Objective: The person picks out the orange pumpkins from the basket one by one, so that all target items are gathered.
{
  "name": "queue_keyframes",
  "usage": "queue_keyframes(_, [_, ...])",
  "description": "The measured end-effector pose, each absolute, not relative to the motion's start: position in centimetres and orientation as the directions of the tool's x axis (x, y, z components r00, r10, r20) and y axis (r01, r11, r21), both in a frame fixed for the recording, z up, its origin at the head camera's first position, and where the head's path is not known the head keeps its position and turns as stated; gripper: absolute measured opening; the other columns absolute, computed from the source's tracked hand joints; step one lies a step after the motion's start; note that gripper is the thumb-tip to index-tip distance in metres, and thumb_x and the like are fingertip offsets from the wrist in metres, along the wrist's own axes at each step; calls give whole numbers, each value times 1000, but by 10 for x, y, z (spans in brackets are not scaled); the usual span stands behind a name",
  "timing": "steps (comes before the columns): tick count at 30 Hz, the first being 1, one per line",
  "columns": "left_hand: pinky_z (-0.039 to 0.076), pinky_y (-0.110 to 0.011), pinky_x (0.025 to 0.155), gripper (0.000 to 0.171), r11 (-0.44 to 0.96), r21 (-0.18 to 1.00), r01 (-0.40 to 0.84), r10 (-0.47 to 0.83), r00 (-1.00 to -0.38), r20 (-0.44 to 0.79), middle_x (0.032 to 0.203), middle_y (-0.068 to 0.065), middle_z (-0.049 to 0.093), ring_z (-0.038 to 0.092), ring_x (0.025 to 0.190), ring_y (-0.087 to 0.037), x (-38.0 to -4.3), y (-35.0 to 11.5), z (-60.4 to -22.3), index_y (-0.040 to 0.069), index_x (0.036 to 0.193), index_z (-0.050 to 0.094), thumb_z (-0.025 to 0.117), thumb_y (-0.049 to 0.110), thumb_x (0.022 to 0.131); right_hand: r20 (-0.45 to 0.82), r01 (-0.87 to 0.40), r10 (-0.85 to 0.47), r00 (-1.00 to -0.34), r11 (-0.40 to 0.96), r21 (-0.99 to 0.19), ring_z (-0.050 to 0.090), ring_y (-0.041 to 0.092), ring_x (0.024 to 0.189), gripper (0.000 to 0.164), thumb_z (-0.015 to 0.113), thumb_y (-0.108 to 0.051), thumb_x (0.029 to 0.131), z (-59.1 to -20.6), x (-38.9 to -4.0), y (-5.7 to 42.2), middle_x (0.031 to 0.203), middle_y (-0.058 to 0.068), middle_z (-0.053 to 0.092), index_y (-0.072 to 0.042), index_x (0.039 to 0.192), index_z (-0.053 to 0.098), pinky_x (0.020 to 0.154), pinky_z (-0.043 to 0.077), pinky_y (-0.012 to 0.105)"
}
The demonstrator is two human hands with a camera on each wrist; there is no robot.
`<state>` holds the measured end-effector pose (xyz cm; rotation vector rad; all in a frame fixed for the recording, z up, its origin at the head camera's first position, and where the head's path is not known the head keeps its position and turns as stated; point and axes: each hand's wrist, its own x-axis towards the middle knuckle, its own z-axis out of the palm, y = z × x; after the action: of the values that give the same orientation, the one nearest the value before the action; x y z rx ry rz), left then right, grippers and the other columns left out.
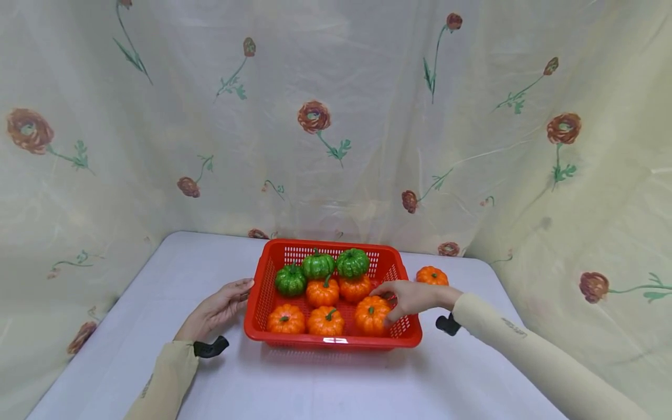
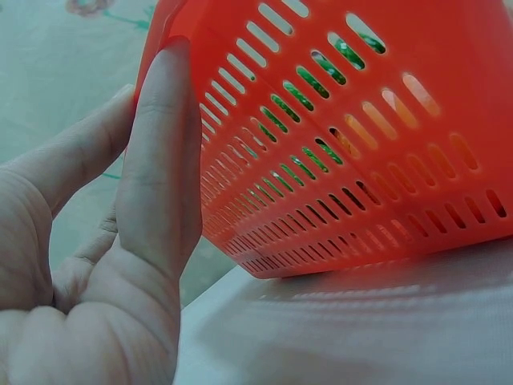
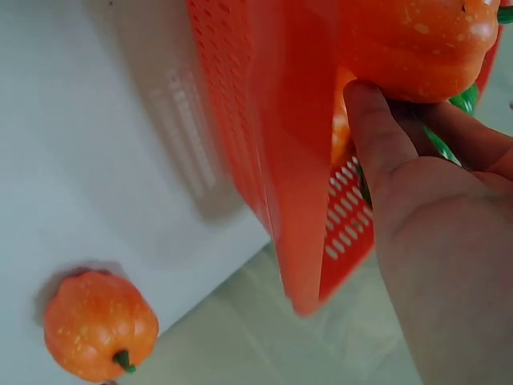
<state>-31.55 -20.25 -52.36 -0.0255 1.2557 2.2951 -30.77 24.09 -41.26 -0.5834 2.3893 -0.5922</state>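
Gripping an orange pumpkin (image 1: 370, 317) in the right hand (image 1: 413, 297), pinching the rim of the basket (image 1: 294, 338) with the left hand (image 1: 224, 306).
Held inside, at the near right corner, with other pumpkins (image 1: 286, 319) alongside, green ones (image 1: 318, 266) farther back, a stray one (image 1: 432, 275) outside on the table (image 1: 181, 265).

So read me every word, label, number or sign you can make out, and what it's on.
Left sleeve: small dark lettering, too blurred to read.
Right sleeve: a similar dark line of lettering, also too blurred to read.
Red basket and pumpkins: no text visible.
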Motion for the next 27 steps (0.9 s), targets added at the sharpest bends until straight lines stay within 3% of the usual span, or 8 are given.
queue_keyframes(12, [55, -27, 92, 31, -493, 732, -470, 417, -866, -275, 118, -7, 63, 66, 103, -17, -311, -205, -523, 9, 126, 51, 58, 15, 97, -338, -256, -573, -747, 716, -649, 49, 33, 128, 65, 75, -30, 81, -389, -314, 288, 137, 8, 52, -13, 138, 48, 99, 53, 45])
queue_keyframes(20, [56, -27, 90, 31, -475, 754, -454, 395, -875, -278, 117, -8, 62, 66, 101, -17, -313, -203, -524, 8, 126, 49, 58, 14, 97, -293, -203, -527, -798, 692, -693, 52, 26, 117, 63, 71, -31, 84, -387, -320, 323, 131, 6, 56, -15, 140, 46, 95, 54, 43])
queue_keyframes(27, [57, -26, 88, 37, -473, 755, -454, 416, -870, -263, 117, -7, 62, 66, 101, -16, -313, -202, -524, 7, 131, 43, 56, 15, 98, -193, -151, -433, -880, 643, -751, 42, 38, 131, 72, 69, -29, 86, -388, -329, 372, 150, 19, 32, -6, 146, 37, 106, 45, 52])
